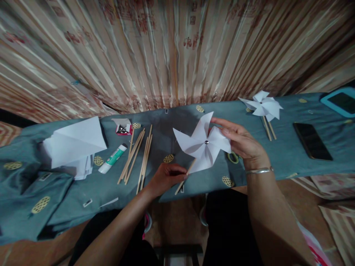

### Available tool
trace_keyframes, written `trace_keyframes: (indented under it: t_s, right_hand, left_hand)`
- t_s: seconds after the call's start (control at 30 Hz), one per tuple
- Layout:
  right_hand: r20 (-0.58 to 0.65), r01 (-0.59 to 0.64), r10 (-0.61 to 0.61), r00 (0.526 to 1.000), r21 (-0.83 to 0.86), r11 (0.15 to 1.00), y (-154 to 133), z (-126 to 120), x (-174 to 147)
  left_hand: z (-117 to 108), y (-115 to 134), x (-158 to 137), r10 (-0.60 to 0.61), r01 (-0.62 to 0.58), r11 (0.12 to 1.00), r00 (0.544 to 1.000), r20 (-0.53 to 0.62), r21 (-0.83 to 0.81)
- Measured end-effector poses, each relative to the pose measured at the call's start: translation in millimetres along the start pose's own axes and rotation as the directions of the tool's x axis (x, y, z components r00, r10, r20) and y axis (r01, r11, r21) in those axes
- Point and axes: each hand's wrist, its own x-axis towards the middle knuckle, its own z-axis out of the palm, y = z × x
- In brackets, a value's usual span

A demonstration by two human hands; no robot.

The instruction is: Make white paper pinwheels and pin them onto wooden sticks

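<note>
A white paper pinwheel [200, 147] with a silver pin at its centre is held up over the cloth, tilted on a thin wooden stick [181, 183]. My left hand [168, 177] pinches that stick below the blades, between thumb and fingertips. At the pinwheel's right side, my right hand [242, 142] has a paper blade between its thumb and fingers, the fingers reaching partly behind it. Green scissor handles [233, 157] show partly beneath the right hand; the rest is hidden.
On the patterned cloth [158, 129] to the left lie paper sheets [79, 140], a glue stick [113, 159], several wooden sticks [131, 157] and an open box of metal pins [123, 128]. Rightward are another pinwheel [262, 105], a phone [313, 141] and a blue-framed device [341, 101]. A curtain [177, 55] hangs behind.
</note>
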Motion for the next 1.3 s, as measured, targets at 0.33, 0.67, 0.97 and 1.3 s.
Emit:
trace_keyframes:
  t_s: [0.33,0.67,0.97,1.3]
  right_hand:
    - [-0.048,-0.016,0.019,0.999,0.054,0.998,2,4,11]
    - [-0.027,-0.018,0.02,0.999,0.053,0.998,8,8,13]
    - [0.036,0.027,-0.029,0.999,0.047,0.999,15,21,9]
    - [0.083,0.041,-0.044,0.996,0.036,0.999,25,34,9]
  left_hand:
    - [-3,0,5,-0.018,0.015,0.997,0.999,-0.042,-0.073]
    - [-3,-6,7,-0.009,0.001,0.983,0.999,-0.039,-0.186]
    - [-4,-5,8,0.102,-0.114,0.991,0.984,-0.147,-0.076]
    - [-5,-4,8,0.147,-0.15,0.989,0.971,-0.191,-0.001]
